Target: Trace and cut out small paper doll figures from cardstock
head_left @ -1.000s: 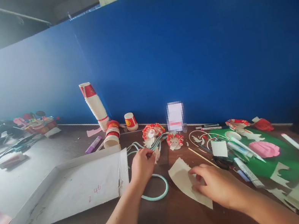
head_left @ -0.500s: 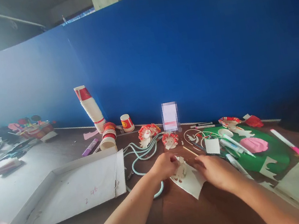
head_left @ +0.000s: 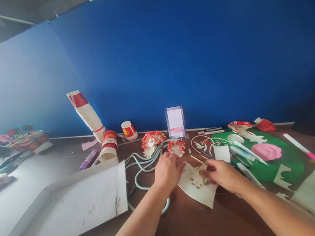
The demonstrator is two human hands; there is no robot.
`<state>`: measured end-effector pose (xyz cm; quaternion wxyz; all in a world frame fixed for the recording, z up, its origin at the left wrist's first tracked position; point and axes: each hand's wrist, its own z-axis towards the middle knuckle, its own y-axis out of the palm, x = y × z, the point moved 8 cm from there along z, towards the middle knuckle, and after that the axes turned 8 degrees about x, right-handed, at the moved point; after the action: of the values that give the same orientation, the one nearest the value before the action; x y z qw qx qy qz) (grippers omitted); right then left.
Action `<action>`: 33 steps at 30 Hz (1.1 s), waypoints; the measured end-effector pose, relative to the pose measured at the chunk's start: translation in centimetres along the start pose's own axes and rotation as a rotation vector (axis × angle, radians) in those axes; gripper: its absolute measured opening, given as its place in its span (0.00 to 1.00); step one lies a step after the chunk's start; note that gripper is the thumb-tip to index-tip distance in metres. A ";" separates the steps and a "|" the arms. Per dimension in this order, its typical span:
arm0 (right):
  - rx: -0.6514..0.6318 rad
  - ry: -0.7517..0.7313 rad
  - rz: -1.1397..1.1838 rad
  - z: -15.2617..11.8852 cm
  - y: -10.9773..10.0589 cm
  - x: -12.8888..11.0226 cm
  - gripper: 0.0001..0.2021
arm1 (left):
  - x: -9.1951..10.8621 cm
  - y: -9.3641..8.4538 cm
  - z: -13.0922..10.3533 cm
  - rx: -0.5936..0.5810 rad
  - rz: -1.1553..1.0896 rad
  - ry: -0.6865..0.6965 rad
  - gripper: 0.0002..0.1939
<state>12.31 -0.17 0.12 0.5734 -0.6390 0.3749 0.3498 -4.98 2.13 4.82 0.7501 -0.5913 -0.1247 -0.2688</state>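
My right hand [head_left: 224,174] pinches a pale paper cutout [head_left: 198,178] with wavy, pronged edges at its right side. The cutout lies over a curved white sheet of paper [head_left: 204,199]. At that sheet's upper left edge, my left hand [head_left: 169,171] rests with bent fingers, slightly apart, and nothing visible in them. Just beyond its fingertips sits a small red-rimmed paper flower [head_left: 176,147] cut from a cup. A thin wooden stick [head_left: 197,159] lies between the hands, its near end by my right fingers.
A white tray-like box lid [head_left: 70,210] lies at left, beside a looped pale blue cord [head_left: 137,174]. Stacked paper cups [head_left: 89,118] lean near the blue partition [head_left: 178,49]. Markers, a pink paper piece [head_left: 266,152] and scraps cover a green sheet [head_left: 293,163] at right.
My left hand has come off the cutout and shifted left towards the small flower. My right hand has moved from the sheet's edge onto the cutout. The view has turned slightly right.
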 end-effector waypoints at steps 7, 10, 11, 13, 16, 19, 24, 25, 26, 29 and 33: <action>0.052 -0.001 0.019 0.2 -3.7 -0.6 0.14 | -0.6 1.1 -0.4 -0.155 0.139 -0.050 0.09; 0.175 -0.016 -0.095 0.1 -6.7 -1.5 0.17 | -0.9 0.0 -0.4 -0.086 0.134 -0.096 0.09; 0.181 -0.005 -0.087 0.0 -7.3 -1.7 0.18 | -0.9 -0.3 -0.4 -0.074 0.136 -0.106 0.09; 0.110 -0.023 -0.047 -0.3 -7.1 -2.5 0.18 | -0.8 -0.7 -0.6 -0.058 0.144 -0.109 0.09; -0.141 -0.059 -0.070 -1.1 -4.0 -2.7 0.15 | -0.4 -1.0 -0.8 -0.041 0.171 -0.079 0.09; -0.162 -0.070 -0.134 -0.9 -2.0 -1.3 0.19 | -0.2 -0.8 -0.9 -0.042 0.200 -0.036 0.09; -0.045 -0.133 -0.286 -0.1 -1.6 0.4 0.21 | 0.0 -0.4 -0.9 -0.026 0.267 0.037 0.10; -0.036 -0.139 -0.312 -0.1 -1.6 0.5 0.21 | 0.2 -0.6 -0.9 0.000 0.304 0.060 0.11; -0.024 -0.138 -0.340 -0.2 -1.7 0.5 0.22 | 0.6 -0.8 -0.9 0.037 0.347 0.084 0.12; -0.015 -0.127 -0.416 -0.5 -1.8 0.2 0.23 | 2.6 -1.3 -1.6 0.128 0.432 0.176 0.12; -0.008 -0.095 -0.448 -0.6 -1.8 0.5 0.24 | 5.3 1.6 -3.4 -0.076 0.366 0.369 0.09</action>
<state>14.14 -0.67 0.63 0.6511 -0.6914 0.1951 0.2449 -0.14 -2.24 5.29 0.7736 -0.5726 0.1335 -0.2363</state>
